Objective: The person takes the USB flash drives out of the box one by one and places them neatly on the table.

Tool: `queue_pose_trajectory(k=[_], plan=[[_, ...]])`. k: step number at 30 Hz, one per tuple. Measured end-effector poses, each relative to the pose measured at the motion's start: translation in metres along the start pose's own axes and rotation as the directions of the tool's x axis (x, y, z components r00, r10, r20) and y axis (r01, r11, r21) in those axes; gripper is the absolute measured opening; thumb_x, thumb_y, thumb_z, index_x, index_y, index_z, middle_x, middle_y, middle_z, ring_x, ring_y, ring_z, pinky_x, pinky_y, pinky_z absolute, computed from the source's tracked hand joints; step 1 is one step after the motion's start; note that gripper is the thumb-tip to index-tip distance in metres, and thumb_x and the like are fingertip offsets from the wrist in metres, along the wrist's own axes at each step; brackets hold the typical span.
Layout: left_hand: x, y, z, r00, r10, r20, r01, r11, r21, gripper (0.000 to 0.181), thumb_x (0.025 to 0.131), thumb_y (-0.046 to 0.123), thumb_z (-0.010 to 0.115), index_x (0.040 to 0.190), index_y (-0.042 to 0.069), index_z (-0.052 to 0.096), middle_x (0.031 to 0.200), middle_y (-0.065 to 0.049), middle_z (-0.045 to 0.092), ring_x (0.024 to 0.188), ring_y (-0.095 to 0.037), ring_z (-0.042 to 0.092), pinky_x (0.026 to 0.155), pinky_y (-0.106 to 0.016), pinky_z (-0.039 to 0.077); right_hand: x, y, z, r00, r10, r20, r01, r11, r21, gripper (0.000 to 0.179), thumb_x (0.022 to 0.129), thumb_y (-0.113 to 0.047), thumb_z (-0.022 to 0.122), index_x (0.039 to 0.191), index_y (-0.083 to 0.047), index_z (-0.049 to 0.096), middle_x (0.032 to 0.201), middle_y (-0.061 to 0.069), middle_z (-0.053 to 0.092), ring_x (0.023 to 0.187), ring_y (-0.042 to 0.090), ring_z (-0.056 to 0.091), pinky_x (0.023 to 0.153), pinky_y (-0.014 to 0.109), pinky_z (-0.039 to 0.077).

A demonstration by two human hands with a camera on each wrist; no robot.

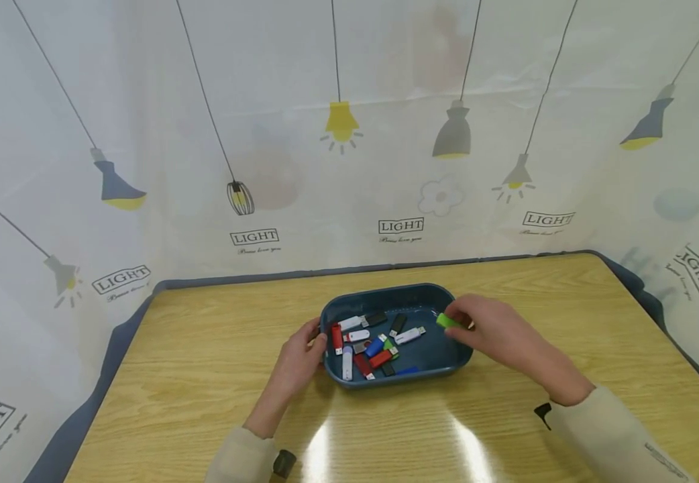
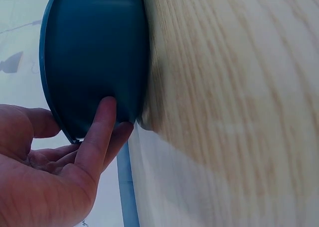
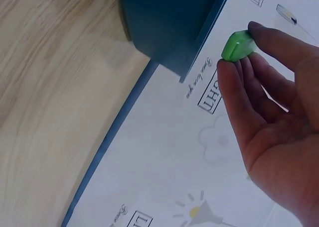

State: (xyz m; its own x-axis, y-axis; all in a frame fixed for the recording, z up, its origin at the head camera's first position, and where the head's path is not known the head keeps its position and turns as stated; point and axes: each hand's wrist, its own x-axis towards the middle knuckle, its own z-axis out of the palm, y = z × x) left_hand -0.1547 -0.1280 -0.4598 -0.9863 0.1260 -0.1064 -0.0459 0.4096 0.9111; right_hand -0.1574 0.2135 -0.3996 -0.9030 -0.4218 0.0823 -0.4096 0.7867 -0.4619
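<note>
A dark blue rectangular tray with rounded corners sits on the wooden table. My left hand grips its left end, thumb at the rim and fingers against the outer wall in the left wrist view. Over the tray's right end, my right hand pinches a small bright green stick, which looks like a USB flash drive. In the right wrist view that green stick is between thumb and fingertips, above the rim. Several USB flash drives lie mixed inside, among them a white one and a red one.
The light wooden table spreads around the tray on all sides. A pale cloth printed with lamps hangs behind and along both sides, its dark blue border meeting the table's back edge.
</note>
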Motion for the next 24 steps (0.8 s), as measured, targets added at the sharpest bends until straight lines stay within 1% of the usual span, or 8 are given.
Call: queue_pose_trajectory(k=[5,8,12,20,24], plan=[[-0.001,0.0,0.0,1.0,-0.006,-0.002,0.006,1.0,-0.003,0.046,0.109,0.012,0.049,0.151,-0.007,0.045,0.145,-0.029,0.055,0.119,-0.039,0.065,0.081,-0.039,0.063,-0.012,0.011,-0.006,0.995,0.07,-0.077,-0.069,0.997,0.022,0.02,0.092,-0.014,0.079,0.107,-0.003,0.072,0.094,0.0,0.071,0.085,0.017,0.067,0.073,0.037,0.059],[-0.001,0.001,0.0,1.0,-0.012,0.003,0.012,1.0,-0.004,0.046,0.109,0.012,0.048,0.151,-0.006,0.045,0.145,-0.028,0.055,0.12,-0.039,0.064,0.082,-0.04,0.063,-0.018,0.017,-0.009,0.986,0.126,-0.109,-0.125,0.992,0.021,0.022,0.093,-0.016,0.078,0.108,-0.001,0.072,0.093,0.0,0.071,0.085,0.019,0.068,0.073,0.039,0.06],[-0.001,0.001,0.0,1.0,-0.017,0.004,0.017,1.0,-0.002,0.046,0.109,0.013,0.049,0.152,-0.005,0.044,0.146,-0.028,0.055,0.121,-0.039,0.064,0.082,-0.04,0.063,-0.026,0.028,-0.01,0.972,0.181,-0.147,-0.179,0.983,0.024,0.024,0.093,-0.018,0.078,0.108,0.001,0.072,0.091,0.003,0.071,0.085,0.022,0.068,0.071,0.041,0.059],[-0.001,0.002,0.0,1.0,-0.017,0.004,0.017,1.0,-0.006,0.047,0.109,0.013,0.049,0.152,-0.005,0.044,0.146,-0.027,0.055,0.122,-0.039,0.064,0.082,-0.039,0.063,-0.038,0.052,-0.008,0.952,0.246,-0.179,-0.249,0.969,0.009,0.026,0.094,-0.021,0.076,0.105,0.003,0.071,0.089,0.006,0.071,0.081,0.024,0.068,0.068,0.043,0.057],[-0.001,0.002,0.0,1.0,-0.014,0.004,0.014,1.0,-0.006,0.047,0.109,0.013,0.049,0.152,-0.006,0.044,0.146,-0.028,0.054,0.122,-0.041,0.063,0.082,-0.04,0.063,-0.042,0.062,-0.006,0.944,0.282,-0.171,-0.284,0.959,0.016,0.031,0.096,-0.022,0.074,0.109,0.006,0.07,0.092,0.01,0.072,0.084,0.027,0.069,0.068,0.045,0.057]])
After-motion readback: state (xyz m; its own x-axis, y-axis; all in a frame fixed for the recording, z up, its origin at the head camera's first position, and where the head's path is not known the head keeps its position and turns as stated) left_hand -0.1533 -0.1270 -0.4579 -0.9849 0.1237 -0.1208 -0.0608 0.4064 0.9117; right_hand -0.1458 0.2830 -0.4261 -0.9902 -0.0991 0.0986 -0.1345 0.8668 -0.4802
